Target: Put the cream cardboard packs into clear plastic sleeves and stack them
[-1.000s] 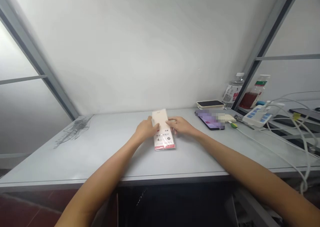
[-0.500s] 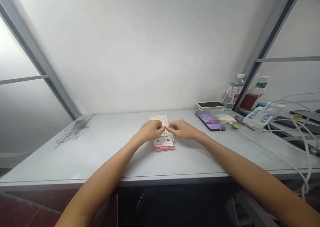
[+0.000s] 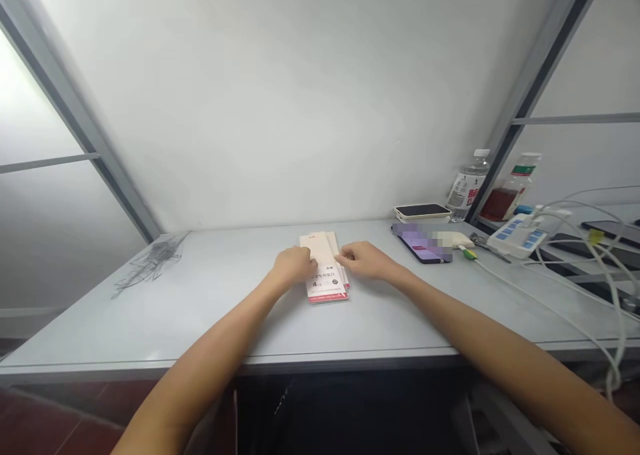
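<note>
- Packets (image 3: 327,290), white with red bands at their lower ends, are lying just below the middle of the frame in the head view; we are seeing a rear packet (image 3: 333,243) showing past the right edge of the front one.
- Our left hand (image 3: 296,266) is bending over the left side of the front packet, thumb above its face; whether the fingers are gripping it, we cannot tell.
- Our right hand (image 3: 370,260) is curling its fingers at the right edges of the packets; whether it is pinching or only touching them, we cannot tell.
- Both our forearms are reaching in from the lower corners, across the front edge of the pale desk (image 3: 210,315).
- Right of centre, a phone with a purple, partly blurred screen (image 3: 417,243) is lying at an angle, and a dark-screened phone (image 3: 423,210) is resting behind it near the wall (image 3: 300,121).
- Farther right, a clear bottle (image 3: 469,191) is standing near a bottle with dark red contents (image 3: 501,201), while a white-and-blue power strip (image 3: 516,235) is sitting among pale cables.
- At the left, a dark wispy patch (image 3: 157,258) is spreading over the desk.
</note>
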### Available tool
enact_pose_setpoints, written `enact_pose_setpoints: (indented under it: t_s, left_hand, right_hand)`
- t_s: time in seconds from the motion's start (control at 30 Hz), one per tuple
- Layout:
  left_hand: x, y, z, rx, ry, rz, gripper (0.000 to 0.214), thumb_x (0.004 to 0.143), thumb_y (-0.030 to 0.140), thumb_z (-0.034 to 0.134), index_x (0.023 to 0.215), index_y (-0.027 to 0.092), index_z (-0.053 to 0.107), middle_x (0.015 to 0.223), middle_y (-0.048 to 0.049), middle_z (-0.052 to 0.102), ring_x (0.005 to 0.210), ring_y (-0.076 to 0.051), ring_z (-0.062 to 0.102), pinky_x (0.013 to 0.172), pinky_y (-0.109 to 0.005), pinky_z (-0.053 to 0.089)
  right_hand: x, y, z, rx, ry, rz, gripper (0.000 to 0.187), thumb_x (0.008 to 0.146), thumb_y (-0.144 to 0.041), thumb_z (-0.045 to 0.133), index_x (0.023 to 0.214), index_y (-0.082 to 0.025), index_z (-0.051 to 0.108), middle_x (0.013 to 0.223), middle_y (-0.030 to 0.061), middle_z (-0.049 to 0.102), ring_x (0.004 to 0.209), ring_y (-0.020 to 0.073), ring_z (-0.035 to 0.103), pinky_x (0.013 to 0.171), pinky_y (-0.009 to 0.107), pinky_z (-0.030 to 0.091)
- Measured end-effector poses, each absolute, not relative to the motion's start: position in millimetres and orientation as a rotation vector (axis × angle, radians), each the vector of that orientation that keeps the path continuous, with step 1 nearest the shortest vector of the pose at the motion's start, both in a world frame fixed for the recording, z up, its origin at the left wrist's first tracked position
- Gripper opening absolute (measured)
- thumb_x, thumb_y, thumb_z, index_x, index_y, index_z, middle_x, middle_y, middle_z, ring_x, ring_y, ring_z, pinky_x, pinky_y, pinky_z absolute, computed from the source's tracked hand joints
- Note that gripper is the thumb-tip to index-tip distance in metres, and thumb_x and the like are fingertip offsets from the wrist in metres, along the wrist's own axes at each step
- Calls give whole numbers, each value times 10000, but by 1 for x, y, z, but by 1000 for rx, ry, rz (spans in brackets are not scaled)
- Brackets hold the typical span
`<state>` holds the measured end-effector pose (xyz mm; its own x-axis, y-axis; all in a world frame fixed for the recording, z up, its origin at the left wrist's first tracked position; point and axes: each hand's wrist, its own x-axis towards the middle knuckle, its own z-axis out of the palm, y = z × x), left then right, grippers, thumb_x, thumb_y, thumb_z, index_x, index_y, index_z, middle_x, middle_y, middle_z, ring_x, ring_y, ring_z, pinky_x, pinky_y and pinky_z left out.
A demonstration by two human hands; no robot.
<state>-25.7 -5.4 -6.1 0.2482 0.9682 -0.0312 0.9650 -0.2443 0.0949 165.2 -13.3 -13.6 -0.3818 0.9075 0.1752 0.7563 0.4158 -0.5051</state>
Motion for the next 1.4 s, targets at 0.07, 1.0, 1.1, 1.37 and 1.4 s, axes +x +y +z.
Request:
enact_pose_setpoints:
  t_s: [0.07, 1.0, 1.1, 1.37, 1.4]
  left_hand:
    - [-24, -6, -7, 2431, 1861, 61, 204, 771, 285, 393, 692, 170, 541, 728, -98, 607, 659, -219, 571, 534, -291, 356]
    - [-10, -21, -4, 2279, 1322, 938, 330, 884, 444, 260, 679, 203, 356, 634, 14, 489, 538, -108, 433, 487, -242, 314]
    - [-11, -20, -2, 2199, 1246, 977, 310, 879, 418, 284, 668, 198, 340, 619, 24, 463, 542, -97, 422, 490, -230, 326]
    - [-11, -18, 1, 2116, 1216, 983, 301, 877, 410, 274, 673, 196, 336, 608, 27, 433, 549, -93, 422, 491, -220, 347]
    - [-11, -18, 1, 2114, 1212, 985, 301, 877, 411, 275, 674, 196, 332, 608, 28, 428, 546, -92, 416, 490, -220, 344]
  right_hand:
    - [165, -12, -14, -1449, -2217, 488, 344, 805, -437, 428, 569, -189, 463, 575, -5, 527, 531, 123, 451, 481, 244, 273]
    - [150, -25, -8, -962, -1486, 1354, 440, 761, -553, 533, 702, -134, 652, 670, 77, 677, 634, 197, 631, 596, 296, 480]
    - [150, -26, -8, -939, -1493, 1338, 463, 738, -575, 543, 700, -126, 650, 670, 77, 676, 642, 206, 631, 597, 303, 481]
    - [151, -25, -12, -869, -1493, 1327, 468, 730, -592, 541, 700, -138, 649, 685, 75, 680, 644, 208, 632, 605, 319, 496]
    - [150, -25, -12, -870, -1494, 1325, 476, 726, -599, 541, 704, -136, 649, 684, 74, 680, 643, 208, 632, 605, 318, 498]
